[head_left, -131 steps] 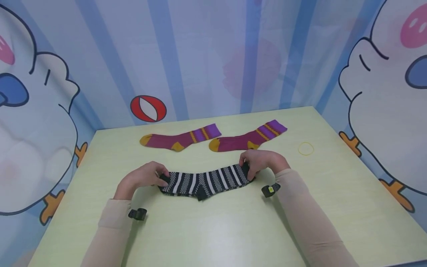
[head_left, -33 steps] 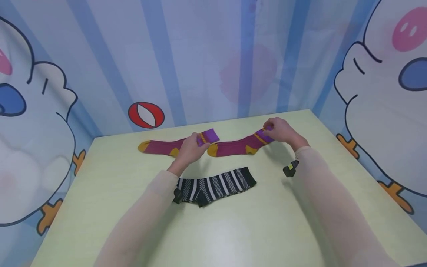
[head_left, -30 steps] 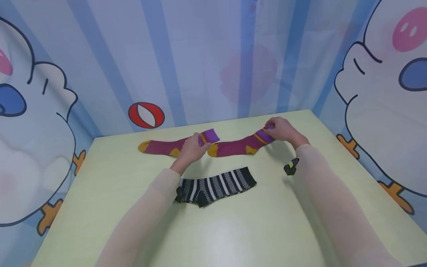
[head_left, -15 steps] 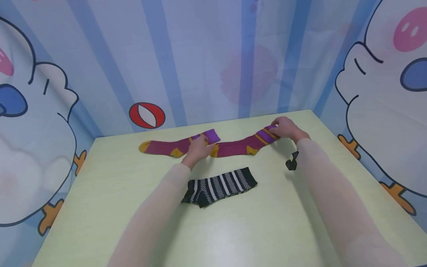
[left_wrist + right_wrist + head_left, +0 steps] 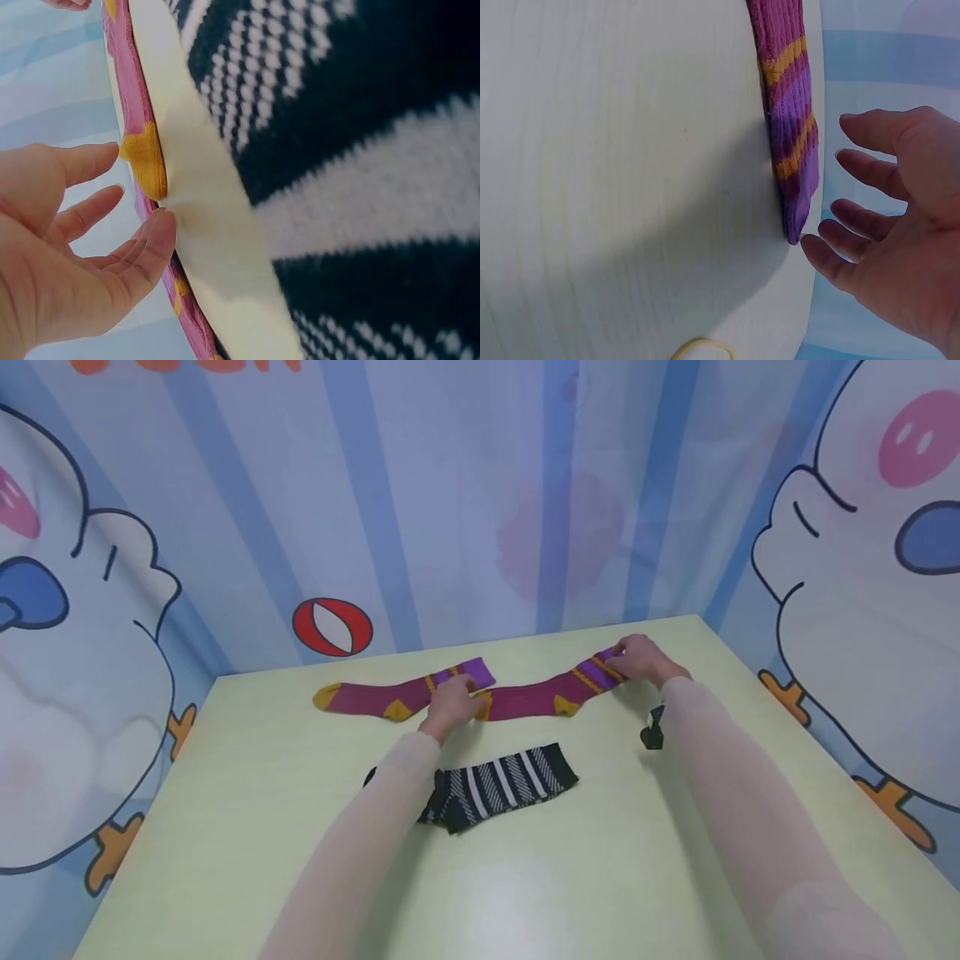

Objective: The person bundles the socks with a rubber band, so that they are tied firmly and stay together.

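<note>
Two maroon socks with yellow toes and heels and purple striped cuffs lie flat at the back of the table. My left hand (image 5: 452,703) is at the yellow toe of the right-hand maroon sock (image 5: 528,700), partly covering the cuff of the left-hand maroon sock (image 5: 363,699). In the left wrist view its loosely spread fingers surround the yellow toe (image 5: 145,161) without pinching it. At that sock's cuff (image 5: 799,161), my right hand (image 5: 643,660) has its fingers apart, fingertips close beside the fabric. A black-and-white striped sock (image 5: 510,781) lies nearer, partly hidden by the left sleeve.
A yellow rubber band (image 5: 703,346) lies on the table near the right hand; the right arm hides it in the head view. Behind the pale table (image 5: 225,860) hangs a blue striped backdrop (image 5: 465,527) with cartoon figures.
Both hands have left the striped sock for the maroon ones. Over the last second my left hand has shifted right from the left sock's cuff, and my right hand slightly right along the other cuff.
</note>
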A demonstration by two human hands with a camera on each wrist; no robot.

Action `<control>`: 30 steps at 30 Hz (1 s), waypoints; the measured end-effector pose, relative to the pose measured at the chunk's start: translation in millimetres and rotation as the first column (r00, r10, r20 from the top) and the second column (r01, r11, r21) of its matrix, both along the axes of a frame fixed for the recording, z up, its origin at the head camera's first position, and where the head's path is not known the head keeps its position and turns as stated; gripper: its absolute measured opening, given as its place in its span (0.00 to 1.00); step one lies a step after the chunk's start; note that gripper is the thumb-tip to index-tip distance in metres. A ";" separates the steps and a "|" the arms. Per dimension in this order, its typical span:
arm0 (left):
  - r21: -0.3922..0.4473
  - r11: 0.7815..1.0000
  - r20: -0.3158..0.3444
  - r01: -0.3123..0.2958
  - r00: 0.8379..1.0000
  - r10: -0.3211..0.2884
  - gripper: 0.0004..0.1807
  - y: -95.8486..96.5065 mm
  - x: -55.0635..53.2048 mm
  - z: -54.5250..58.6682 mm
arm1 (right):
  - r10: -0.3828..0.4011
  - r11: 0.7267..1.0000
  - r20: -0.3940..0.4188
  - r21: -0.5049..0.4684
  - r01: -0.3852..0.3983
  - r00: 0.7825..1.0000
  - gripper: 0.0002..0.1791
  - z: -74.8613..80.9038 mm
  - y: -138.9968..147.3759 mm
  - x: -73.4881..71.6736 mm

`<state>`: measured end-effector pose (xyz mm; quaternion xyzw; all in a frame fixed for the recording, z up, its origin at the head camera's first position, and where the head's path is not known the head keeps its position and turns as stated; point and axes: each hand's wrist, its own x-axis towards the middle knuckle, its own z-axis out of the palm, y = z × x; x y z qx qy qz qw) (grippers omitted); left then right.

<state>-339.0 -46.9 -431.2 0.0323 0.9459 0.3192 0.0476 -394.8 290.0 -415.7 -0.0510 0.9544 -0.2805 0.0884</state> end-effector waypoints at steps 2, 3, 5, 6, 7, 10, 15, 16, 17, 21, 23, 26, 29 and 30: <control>-0.001 1.000 0.001 -0.005 1.000 0.005 0.22 0.6 -0.9 -1.2 | 0.003 1.000 -0.012 0.011 -0.003 1.000 0.28 -1.6 -0.4 -0.4; 0.003 1.000 0.004 -0.009 1.000 0.009 0.22 0.8 -1.6 -1.8 | 0.004 1.000 -0.014 0.016 -0.004 1.000 0.27 -2.5 -0.6 -0.7; 0.012 1.000 0.010 -0.013 1.000 0.013 0.22 1.2 -2.7 -2.4 | 0.005 1.000 -0.014 0.027 -0.005 1.000 0.26 -5.3 -0.6 -2.0; 0.015 1.000 0.012 -0.015 1.000 0.015 0.22 1.3 -3.2 -2.6 | 0.006 0.999 -0.011 0.035 -0.006 1.000 0.26 -6.6 -0.4 -2.6; 0.019 1.000 0.014 -0.017 1.000 0.016 0.22 1.3 -3.7 -2.8 | 0.004 0.999 -0.005 0.039 -0.004 1.000 0.25 -8.3 -0.3 -3.2; 0.023 0.999 0.018 -0.021 1.000 0.021 0.22 2.0 -5.2 -3.7 | 0.000 0.999 0.004 0.044 0.000 1.000 0.22 -12.5 -0.1 -3.8; 0.029 0.999 0.024 -0.021 1.000 0.020 0.22 3.4 -6.9 -4.7 | -0.022 0.998 -0.022 0.060 0.023 1.000 0.21 -14.0 0.7 -1.0; 0.034 0.999 0.024 -0.017 1.000 0.017 0.21 3.6 -7.2 -4.7 | -0.027 0.997 -0.027 0.066 0.028 0.999 0.21 -14.0 1.2 -0.5; 0.036 0.999 0.023 -0.013 1.000 0.012 0.20 3.8 -7.7 -4.5 | -0.030 0.997 -0.030 0.074 0.032 0.999 0.21 -13.9 2.1 -0.2; 0.034 0.999 0.021 0.001 1.000 -0.001 0.16 3.4 -11.4 -5.7 | -0.022 0.996 -0.022 0.091 0.024 1.000 0.22 -15.8 5.7 -2.1; 0.024 1.000 0.021 0.001 1.000 -0.001 0.15 3.9 -13.3 -7.0 | -0.018 0.996 -0.016 0.089 0.019 1.000 0.22 -18.1 7.6 -3.8; 0.016 1.000 0.025 -0.004 1.000 0.004 0.15 5.3 -14.7 -8.8 | -0.022 0.997 -0.017 0.073 0.023 1.000 0.21 -19.8 8.7 -4.7; 0.016 1.000 0.030 -0.009 1.000 0.009 0.15 6.8 -14.8 -10.0 | -0.024 0.998 -0.025 0.055 0.026 0.999 0.21 -19.7 9.9 -3.6; 0.017 1.000 0.033 -0.010 0.999 0.010 0.15 7.3 -14.6 -10.2 | -0.026 0.999 -0.026 0.047 0.027 0.999 0.21 -19.4 10.1 -2.7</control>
